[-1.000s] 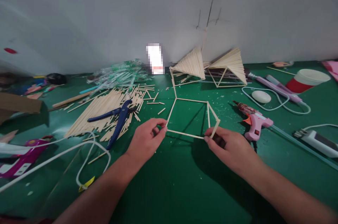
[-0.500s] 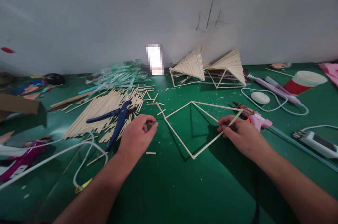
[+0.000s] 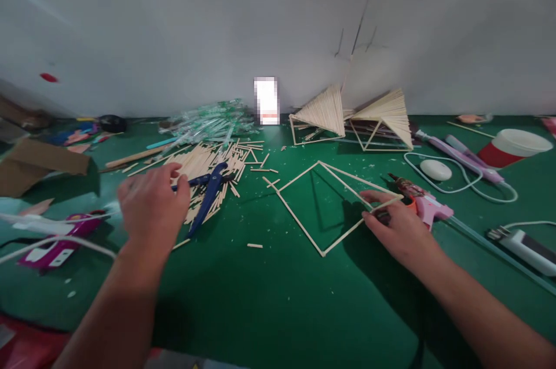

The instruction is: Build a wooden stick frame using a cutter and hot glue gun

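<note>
My right hand (image 3: 397, 221) pinches the right side of a wooden stick frame (image 3: 299, 224). The frame is a four-sided outline with further sticks rising to a corner near that hand, and one loose-looking end juts out at its left corner. My left hand (image 3: 154, 198) hovers over the left part of a pile of thin wooden sticks (image 3: 197, 160), thumb and fingers apart, with nothing visible in it. Blue-handled pliers (image 3: 208, 198) lie on the pile just right of that hand. Its fingertips partly hide the sticks.
Two stick models with fanned tops (image 3: 324, 114) stand by the wall. To the right are a pink glue gun (image 3: 425, 201), a red-and-white cup (image 3: 508, 149) and a white power strip (image 3: 527, 250). A purple tool (image 3: 65, 244) with white cables and cardboard (image 3: 43, 163) lie left.
My left hand has moved left, from beside the frame to over the stick pile. My right hand keeps hold of the frame, which stays nearly in place. The view has shifted slightly left.
</note>
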The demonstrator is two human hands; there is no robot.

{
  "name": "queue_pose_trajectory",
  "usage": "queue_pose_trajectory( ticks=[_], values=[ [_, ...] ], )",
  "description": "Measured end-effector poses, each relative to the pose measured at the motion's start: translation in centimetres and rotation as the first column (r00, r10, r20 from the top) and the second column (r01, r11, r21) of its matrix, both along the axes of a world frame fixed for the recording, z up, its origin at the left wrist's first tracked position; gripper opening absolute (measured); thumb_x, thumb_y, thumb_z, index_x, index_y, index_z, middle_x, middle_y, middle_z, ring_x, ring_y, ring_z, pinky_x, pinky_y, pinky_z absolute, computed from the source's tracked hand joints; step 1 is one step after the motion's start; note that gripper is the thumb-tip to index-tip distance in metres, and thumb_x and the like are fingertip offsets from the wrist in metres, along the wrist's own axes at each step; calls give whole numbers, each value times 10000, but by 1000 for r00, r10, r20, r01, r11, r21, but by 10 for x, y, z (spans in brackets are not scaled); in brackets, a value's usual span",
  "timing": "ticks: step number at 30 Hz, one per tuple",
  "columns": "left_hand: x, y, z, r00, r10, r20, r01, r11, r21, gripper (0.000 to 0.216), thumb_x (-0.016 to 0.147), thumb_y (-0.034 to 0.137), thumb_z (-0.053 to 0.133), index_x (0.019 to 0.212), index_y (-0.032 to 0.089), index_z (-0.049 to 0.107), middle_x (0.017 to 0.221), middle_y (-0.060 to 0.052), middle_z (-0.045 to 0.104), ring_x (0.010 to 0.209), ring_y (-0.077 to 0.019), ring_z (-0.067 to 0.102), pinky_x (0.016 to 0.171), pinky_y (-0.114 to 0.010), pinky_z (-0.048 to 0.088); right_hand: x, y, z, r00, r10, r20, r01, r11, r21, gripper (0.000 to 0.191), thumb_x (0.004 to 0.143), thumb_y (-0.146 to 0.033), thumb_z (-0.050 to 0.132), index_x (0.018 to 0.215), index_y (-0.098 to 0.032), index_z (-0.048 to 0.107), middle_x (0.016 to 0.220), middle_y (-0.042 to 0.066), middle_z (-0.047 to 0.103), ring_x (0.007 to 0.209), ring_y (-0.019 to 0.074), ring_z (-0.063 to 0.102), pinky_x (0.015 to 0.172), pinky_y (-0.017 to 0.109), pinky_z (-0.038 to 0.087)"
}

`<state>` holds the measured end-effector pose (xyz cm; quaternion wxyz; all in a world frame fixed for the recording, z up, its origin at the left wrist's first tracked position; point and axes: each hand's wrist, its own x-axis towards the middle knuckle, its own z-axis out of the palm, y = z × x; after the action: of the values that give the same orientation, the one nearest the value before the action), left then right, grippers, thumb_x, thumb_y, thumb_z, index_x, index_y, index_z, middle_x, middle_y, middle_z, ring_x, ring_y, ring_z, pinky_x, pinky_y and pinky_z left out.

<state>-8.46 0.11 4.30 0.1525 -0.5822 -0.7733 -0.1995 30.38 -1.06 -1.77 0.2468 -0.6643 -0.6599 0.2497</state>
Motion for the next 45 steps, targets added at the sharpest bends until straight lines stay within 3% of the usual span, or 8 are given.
queue_pose_trajectory(
  ticks=[3, 8, 14, 18, 27, 31, 36, 45],
  values=[
    [-32, -3, 3, 973, 121, -194, -187, 911, -367, 386, 890, 338, 352, 1024, 127, 647, 950, -144, 675, 983, -307, 597, 964, -496, 328, 2, 0, -4, 1000, -17, -17, 18, 998, 65, 431, 809, -388, 529, 1195, -198, 555, 1002, 80, 652, 778, 213, 648, 734, 387, 519],
    [-62, 0, -3, 967, 215, -134, -254, 819, -515, 348, 796, 405, 479, 936, 163, 686, 892, -142, 667, 794, -299, 580, 709, -415, 413, 4, 3, -8, 993, -49, -110, 59, 994, 88, 463, 811, -391, 551, 1231, -198, 532, 1089, 97, 636, 921, 237, 637, 804, 398, 513],
    [-69, 5, -9, 964, 257, -63, -252, 813, -525, 359, 798, 412, 464, 997, 194, 669, 983, -127, 643, 785, -264, 555, 614, -330, 376, 8, 5, -3, 997, -57, 51, 49, 988, 148, 367, 814, -408, 533, 1100, -194, 615, 1108, 102, 643, 863, 246, 647, 764, 403, 513],
    [-70, 8, -10, 963, 265, -44, -250, 825, -507, 353, 771, 427, 503, 955, 180, 676, 924, -116, 650, 762, -244, 552, 634, -321, 386, 7, 4, 1, 991, -38, 131, 20, 991, 135, 333, 797, -392, 529, 1042, -196, 642, 868, 72, 693, 697, 233, 653, 664, 378, 508],
    [-72, 9, -13, 961, 275, -23, -253, 846, -470, 347, 835, 397, 404, 937, 167, 642, 896, -111, 587, 800, -269, 527, 639, -349, 380, 7, 3, 1, 998, -60, -4, 60, 998, -11, 336, 810, -393, 501, 1086, -224, 593, 717, 30, 683, 580, 219, 634, 545, 353, 486],
    [-81, 9, -14, 957, 290, -8, -267, 868, -418, 399, 812, 436, 449, 1079, 184, 607, 969, -98, 576, 816, -254, 520, 670, -346, 400, 5, 6, 1, 984, -119, -132, 118, 993, -21, 371, 800, -409, 562, 1115, -214, 565, 911, 74, 687, 717, 229, 671, 653, 377, 546],
    [-88, 8, -12, 946, 325, 18, -286, 858, -427, 273, 766, 404, 517, 897, 216, 666, 778, -47, 563, 715, -218, 486, 640, -321, 378, 0, 7, -7, 923, -54, -382, 114, 984, 136, 591, 780, -438, 618, 1281, -198, 416, 1154, 144, 587, 961, 258, 650, 837, 440, 557],
    [-99, 8, -17, 940, 317, 125, -246, 885, -395, 285, 733, 425, 528, 846, 208, 674, 680, -37, 482, 676, -210, 435, 685, -346, 332, -1, 5, -20, 929, -8, -371, 73, 984, 161, 690, 818, -422, 602, 1393, -208, 286, 1288, 162, 488, 1121, 273, 570, 973, 482, 480]
  ],
)
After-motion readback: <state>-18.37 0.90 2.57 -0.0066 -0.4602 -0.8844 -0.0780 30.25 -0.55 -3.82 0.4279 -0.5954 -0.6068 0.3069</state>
